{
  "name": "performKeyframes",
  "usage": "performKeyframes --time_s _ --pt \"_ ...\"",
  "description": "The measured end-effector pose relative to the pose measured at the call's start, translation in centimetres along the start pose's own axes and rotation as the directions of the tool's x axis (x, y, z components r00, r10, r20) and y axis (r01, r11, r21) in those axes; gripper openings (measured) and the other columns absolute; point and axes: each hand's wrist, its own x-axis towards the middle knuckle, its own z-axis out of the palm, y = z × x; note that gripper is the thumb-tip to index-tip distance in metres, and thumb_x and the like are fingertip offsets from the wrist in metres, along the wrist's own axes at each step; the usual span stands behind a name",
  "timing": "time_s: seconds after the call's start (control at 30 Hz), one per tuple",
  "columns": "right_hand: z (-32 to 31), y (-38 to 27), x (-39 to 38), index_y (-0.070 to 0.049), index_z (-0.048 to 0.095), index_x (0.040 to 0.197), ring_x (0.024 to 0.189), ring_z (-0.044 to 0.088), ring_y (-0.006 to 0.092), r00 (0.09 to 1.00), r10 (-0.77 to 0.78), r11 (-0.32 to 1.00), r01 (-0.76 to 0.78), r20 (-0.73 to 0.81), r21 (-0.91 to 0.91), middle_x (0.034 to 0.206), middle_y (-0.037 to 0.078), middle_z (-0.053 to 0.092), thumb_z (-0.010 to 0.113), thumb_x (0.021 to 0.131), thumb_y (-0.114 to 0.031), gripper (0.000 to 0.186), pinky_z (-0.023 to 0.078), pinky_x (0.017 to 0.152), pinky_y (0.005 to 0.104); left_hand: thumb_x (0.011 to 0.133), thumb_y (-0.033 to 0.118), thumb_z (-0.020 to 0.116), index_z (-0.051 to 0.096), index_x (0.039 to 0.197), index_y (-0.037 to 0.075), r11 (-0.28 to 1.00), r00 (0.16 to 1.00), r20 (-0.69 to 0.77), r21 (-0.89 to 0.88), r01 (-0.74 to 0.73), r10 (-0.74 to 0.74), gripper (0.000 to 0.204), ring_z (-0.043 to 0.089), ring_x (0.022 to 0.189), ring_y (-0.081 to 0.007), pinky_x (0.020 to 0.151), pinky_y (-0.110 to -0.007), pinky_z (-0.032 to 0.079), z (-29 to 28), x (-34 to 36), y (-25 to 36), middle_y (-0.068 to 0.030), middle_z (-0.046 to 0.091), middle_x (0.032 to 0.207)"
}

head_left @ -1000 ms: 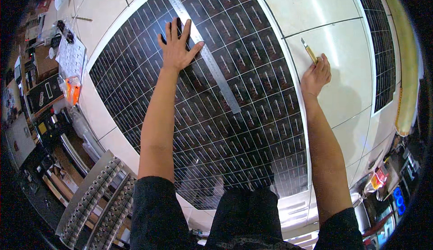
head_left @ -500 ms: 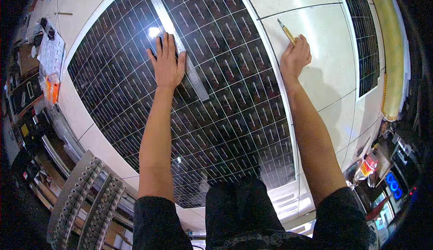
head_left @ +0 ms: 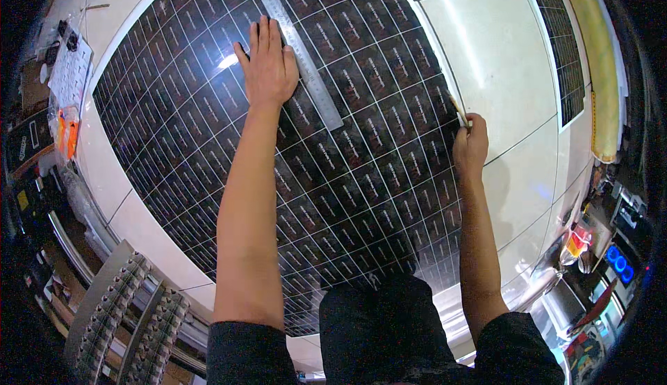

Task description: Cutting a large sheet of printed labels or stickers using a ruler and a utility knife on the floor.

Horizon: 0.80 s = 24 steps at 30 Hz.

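Note:
A large dark panel of many small rectangular cells (head_left: 361, 176) lies flat on a white table (head_left: 507, 58). My left hand (head_left: 267, 65) rests flat on the panel, fingers spread, its edge against a long metal ruler (head_left: 299, 44) that runs diagonally across the cells. My right hand (head_left: 471, 145) is closed around a yellow pencil (head_left: 458, 110) at the panel's right edge, the tip touching the border where the panel meets the white surface.
A second dark panel (head_left: 566, 44) lies further right, beside a yellow-green strip (head_left: 597, 65). Papers and orange items (head_left: 66, 100) sit at the far left. Grey racks (head_left: 118, 315) stand at the lower left; bottles and small tools (head_left: 590, 260) crowd the lower right.
My right hand with the pencil has come down from the white surface to the panel's right edge. My left hand stays flat beside the ruler, while the view has shifted.

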Motion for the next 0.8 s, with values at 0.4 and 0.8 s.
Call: performKeyframes --time_s 0.4,0.8 --pt "-1.6 -0.3 3.0 0.001 0.061 0.116 0.089 0.065 0.0236 0.941 0.176 0.98 -0.194 0.288 0.035 0.099 0.014 0.067 0.079 0.077 -0.048 0.065 0.051 0.081 0.0345 0.096 0.03 0.037 0.031 0.152 0.005 1.0 1.0 -0.011 0.001 0.02 -0.02 0.062 0.019 0.15 -0.0286 0.12 -0.058 0.004 0.4 0.0 -0.1 -0.0111 0.026 0.16" --pt "-6.0 -3.3 4.6 -0.003 0.059 0.121 0.092 0.061 0.0137 0.711 -0.033 0.823 -0.38 0.703 0.423 0.105 0.003 0.067 0.079 0.08 -0.02 0.048 0.046 0.089 0.0287 0.096 0.033 0.04 0.029 0.153 0.009 1.0 1.0 -0.013 -0.024 -0.002 0.001 0.063 0.02 0.149 -0.0317 0.12 -0.06 0.003 -0.2 0.0 0.2 -0.0101 0.028 0.16"
